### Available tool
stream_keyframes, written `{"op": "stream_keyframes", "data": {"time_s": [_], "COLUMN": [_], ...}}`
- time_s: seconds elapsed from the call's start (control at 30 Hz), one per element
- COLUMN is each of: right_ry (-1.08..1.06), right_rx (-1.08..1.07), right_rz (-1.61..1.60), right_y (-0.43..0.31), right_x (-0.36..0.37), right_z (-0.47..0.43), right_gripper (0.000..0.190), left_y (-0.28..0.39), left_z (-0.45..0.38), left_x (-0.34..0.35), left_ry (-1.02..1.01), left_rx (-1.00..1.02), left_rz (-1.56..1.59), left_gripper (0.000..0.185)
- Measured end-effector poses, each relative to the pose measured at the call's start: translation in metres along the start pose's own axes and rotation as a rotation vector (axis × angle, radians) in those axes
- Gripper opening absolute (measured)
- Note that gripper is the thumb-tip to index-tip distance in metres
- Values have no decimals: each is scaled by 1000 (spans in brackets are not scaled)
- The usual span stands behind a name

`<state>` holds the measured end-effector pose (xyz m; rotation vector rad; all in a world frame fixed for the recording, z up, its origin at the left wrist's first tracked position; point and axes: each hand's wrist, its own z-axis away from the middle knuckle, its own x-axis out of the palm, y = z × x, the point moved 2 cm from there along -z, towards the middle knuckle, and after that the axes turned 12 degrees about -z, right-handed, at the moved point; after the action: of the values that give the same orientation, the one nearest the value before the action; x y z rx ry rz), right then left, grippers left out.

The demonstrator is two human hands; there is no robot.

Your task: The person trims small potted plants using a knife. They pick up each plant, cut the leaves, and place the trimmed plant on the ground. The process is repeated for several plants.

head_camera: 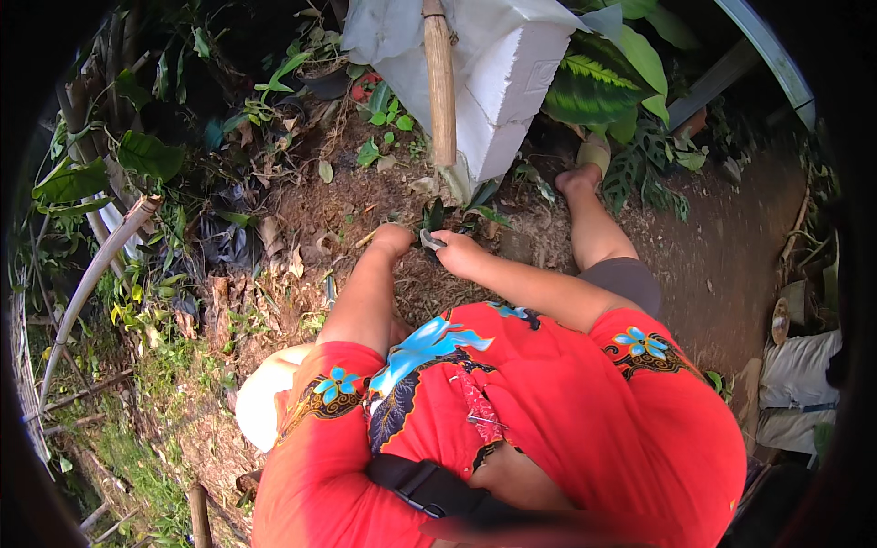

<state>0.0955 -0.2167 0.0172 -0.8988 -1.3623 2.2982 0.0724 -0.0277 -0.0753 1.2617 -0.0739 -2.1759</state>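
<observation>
My right hand point(458, 256) is shut on a small grey tool point(430, 240), possibly a blade. Its thumb lies along the top, and the far part is hard to make out. Close by on the left, my left hand point(394, 240) is low over the soil with its fingers curled under and hidden, so I cannot tell whether it holds anything. Just beyond both hands, short dark green leaves point(433, 215) stick up from the ground. Bare brown soil point(329, 195) with dry leaves surrounds them.
A white block point(510, 89), partly under translucent plastic sheeting point(390, 41), stands ahead with a wooden pole point(440, 89) in front. Broad-leaved plants point(596, 82) grow beside it. A bent branch point(96, 274) rises at left. White sacks point(798, 370) lie at right.
</observation>
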Motion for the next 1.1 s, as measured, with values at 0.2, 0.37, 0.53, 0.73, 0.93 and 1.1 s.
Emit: {"op": "stream_keyframes", "data": {"time_s": [0.2,0.37,0.53,0.73,0.93,1.1], "right_ry": [-76,-42,-56,-49,-232,-32], "right_rx": [177,83,67,70,161,35], "right_rz": [-9,38,103,100,228,7], "right_y": [-9,-11,-9,-13,-7,-3], "right_x": [-10,-7,-7,-14,-10,-21], "right_z": [9,0,-2,3,5,17], "right_gripper": [46,46,46,40,43,43], "left_y": [-3,10,20,35,20,9], "left_z": [0,13,29,39,36,33], "left_x": [0,-12,-21,-24,-24,-35], "left_ry": [39,74,63,73,248,133], "left_rx": [-67,-98,-118,-155,-252,-179], "left_rz": [17,-19,-47,-38,5,116], "left_gripper": [28,33,38,44,40,48]}}
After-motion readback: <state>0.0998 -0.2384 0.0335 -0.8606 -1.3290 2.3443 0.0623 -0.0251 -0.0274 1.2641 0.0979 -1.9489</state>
